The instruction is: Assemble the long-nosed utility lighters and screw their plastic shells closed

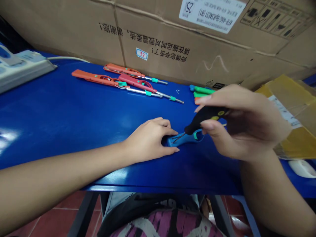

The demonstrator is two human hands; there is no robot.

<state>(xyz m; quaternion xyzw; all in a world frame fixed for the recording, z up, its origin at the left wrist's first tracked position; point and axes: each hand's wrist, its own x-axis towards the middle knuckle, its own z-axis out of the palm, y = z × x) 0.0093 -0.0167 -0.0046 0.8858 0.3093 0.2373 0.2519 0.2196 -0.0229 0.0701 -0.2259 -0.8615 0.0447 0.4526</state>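
A blue stick lighter lies on the blue table, its trigger loop with a green piece towards the right. My left hand is closed on the lighter's left end, thumb and fingers on either side. My right hand, slightly blurred, grips a black screwdriver with yellow marks on its handle. The screwdriver slants down to the left, and its thin tip meets the lighter near the left fingers. Whether the tip sits in a screw or a slot I cannot tell.
Orange and red lighters with metal tubes lie behind my left hand. Green lighters are partly behind my right hand. A large cardboard box lines the back. A power strip is left; a taped yellow box and white mouse-like object are right.
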